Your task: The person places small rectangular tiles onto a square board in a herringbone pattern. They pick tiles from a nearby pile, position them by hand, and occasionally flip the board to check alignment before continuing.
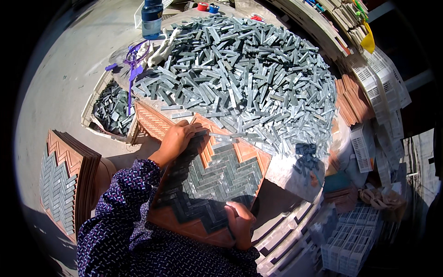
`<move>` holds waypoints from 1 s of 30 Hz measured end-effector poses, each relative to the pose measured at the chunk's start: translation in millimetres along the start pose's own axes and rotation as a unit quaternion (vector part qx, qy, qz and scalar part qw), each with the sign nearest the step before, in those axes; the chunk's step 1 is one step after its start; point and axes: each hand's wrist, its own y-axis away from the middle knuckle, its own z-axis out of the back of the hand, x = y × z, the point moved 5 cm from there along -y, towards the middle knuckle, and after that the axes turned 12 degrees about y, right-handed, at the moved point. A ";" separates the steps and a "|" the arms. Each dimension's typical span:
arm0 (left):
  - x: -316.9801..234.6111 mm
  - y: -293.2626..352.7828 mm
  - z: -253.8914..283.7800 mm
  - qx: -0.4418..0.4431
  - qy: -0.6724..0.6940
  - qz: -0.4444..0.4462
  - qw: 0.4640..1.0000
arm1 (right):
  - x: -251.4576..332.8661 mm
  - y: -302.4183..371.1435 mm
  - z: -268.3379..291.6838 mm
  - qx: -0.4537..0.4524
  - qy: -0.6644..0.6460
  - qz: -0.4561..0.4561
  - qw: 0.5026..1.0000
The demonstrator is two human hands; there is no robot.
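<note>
A terracotta-coloured tray with herringbone slots lies tilted in front of me. Grey-green stone strips fill most of its middle, while orange slots show along its top. My left hand is at the upper left of the tray, its fingers bent and closed on a dark stone strip. Near the lower right edge is my right hand, thumb and forefinger close together over the laid strips. Its other fingers are curled, and whatever they hold is hidden.
Beyond the tray spreads a big heap of loose strips. A white crate of darker pieces stands left, near a stack of trays. A blue bottle, purple scissors-like tool and pale gloves lie behind. White slotted crates stand right.
</note>
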 end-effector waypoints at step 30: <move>-41.0 1.5 -26.4 0.343 -0.076 -0.240 0.905 | -18.5 9.6 -5.5 0.018 -0.046 -0.032 0.998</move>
